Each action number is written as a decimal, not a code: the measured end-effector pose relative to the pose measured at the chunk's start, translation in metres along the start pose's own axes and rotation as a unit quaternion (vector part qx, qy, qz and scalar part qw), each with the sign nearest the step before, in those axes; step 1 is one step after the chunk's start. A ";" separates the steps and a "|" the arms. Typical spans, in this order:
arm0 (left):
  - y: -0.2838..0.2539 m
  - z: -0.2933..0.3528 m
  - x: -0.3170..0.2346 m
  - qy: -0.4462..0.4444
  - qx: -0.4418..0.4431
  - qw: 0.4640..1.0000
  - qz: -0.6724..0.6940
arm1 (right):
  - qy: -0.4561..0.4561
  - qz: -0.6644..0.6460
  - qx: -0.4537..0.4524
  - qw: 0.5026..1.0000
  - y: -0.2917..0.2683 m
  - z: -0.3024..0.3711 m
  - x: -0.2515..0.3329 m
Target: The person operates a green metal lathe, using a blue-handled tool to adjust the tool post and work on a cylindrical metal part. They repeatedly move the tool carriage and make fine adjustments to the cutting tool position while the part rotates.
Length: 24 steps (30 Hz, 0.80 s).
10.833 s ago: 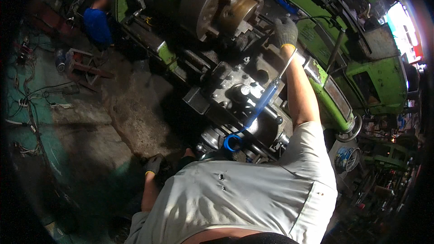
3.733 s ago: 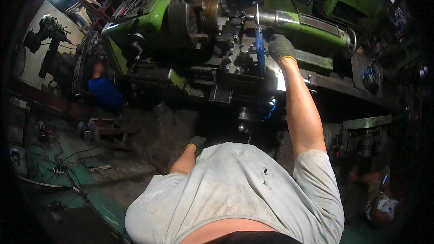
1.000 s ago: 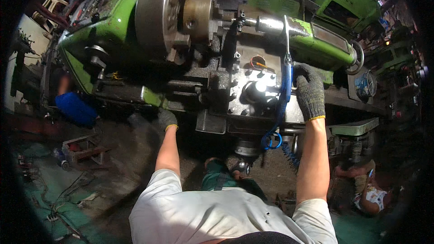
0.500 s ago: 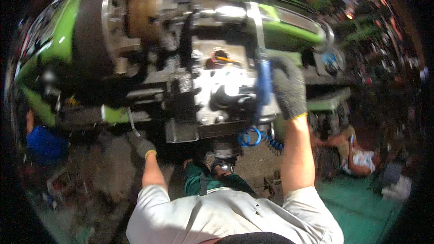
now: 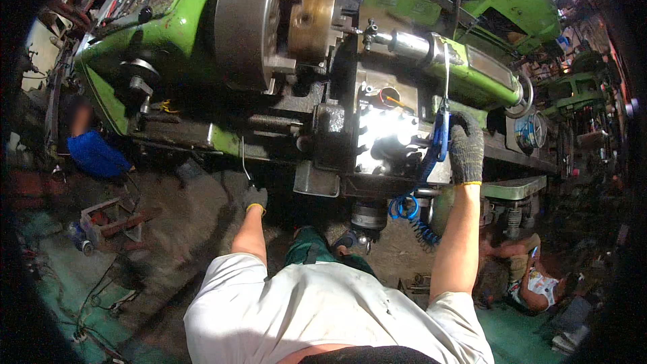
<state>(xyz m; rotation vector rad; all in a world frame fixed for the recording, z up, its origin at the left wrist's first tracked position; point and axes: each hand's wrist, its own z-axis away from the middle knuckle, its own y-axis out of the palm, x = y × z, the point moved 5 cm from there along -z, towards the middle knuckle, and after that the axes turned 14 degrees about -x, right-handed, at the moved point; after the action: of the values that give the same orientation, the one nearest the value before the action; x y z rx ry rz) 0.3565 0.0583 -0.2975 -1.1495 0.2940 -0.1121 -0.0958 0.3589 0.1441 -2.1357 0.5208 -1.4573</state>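
My left hand (image 5: 254,197), in a dark glove with a yellow cuff, is closed round the lower end of a thin bent metal rod (image 5: 244,158). The rod points up in front of the lathe bed. My right hand (image 5: 465,148), in a grey knit glove, is closed on a blue air blow gun (image 5: 441,136), its fingers partly hidden. The gun's long silver nozzle (image 5: 446,71) points away past the green tailstock (image 5: 488,74). Left of it is the tool post (image 5: 387,136), washed out by glare. A brass-coloured workpiece (image 5: 313,23) sits at the large chuck (image 5: 246,34).
A coiled blue hose (image 5: 424,229) hangs below the gun. On the carriage stands a round cup (image 5: 389,96) with an orange stick. One person in blue (image 5: 98,155) is at the far left, another person (image 5: 539,290) low at the right. A metal frame (image 5: 114,219) lies on the floor.
The view has swung, so the lathe appears farther right and sharper. Both hands keep their hold, the left on the rod and the right on the air blow gun.
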 end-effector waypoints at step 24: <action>0.089 0.001 0.079 0.199 0.199 0.958 -0.051 | 0.040 0.038 0.029 0.998 0.016 -0.009 0.001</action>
<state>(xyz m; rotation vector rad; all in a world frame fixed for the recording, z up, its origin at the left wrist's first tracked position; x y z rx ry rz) 0.4265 0.0770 -0.3916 -0.7333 0.5434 -0.4768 -0.1045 0.3440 0.1383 -1.9981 0.5755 -1.5012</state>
